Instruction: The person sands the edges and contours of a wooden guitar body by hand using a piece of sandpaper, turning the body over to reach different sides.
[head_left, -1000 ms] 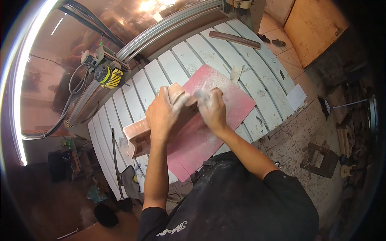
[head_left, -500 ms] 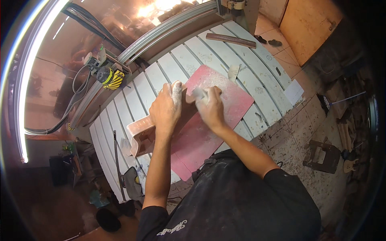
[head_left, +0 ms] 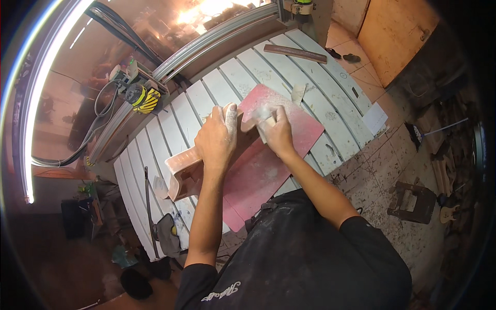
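A curved wooden guitar body stands on edge on a pink board, with cut-out hollows in its near face. My left hand is closed over its upper edge, thumb on the near side and dusted white. At the body's right, curved end, my right hand pinches a pale, thin piece that looks like sandpaper. Motion smears the fingertips there. White dust covers the far part of the pink board.
The slatted white table bears a dark wooden strip, a scrap of paper and a white sheet. A machine head with yellow-black stripes hangs at the left. A stool stands on the floor at right.
My right hand has moved slightly right and up along the curved end, showing more of the pale piece. My left hand and the body shift slightly right in view.
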Demonstrator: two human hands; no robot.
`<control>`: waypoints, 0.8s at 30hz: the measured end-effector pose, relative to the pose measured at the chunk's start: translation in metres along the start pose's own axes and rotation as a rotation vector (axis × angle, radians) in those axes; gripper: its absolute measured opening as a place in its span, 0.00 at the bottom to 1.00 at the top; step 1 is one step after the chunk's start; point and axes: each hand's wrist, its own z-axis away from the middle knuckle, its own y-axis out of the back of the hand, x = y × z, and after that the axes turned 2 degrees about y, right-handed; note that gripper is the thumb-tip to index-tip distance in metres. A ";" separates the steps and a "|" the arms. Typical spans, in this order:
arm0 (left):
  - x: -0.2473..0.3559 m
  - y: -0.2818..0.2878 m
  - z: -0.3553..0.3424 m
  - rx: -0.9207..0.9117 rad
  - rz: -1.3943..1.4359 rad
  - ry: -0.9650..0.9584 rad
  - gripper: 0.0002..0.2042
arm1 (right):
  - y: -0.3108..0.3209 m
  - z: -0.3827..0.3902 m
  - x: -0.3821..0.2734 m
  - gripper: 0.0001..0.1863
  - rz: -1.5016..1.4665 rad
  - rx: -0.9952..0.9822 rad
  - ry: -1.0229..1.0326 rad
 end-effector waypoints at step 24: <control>0.004 -0.004 0.011 0.058 0.064 -0.048 0.25 | 0.009 -0.019 -0.029 0.24 0.539 -0.044 0.151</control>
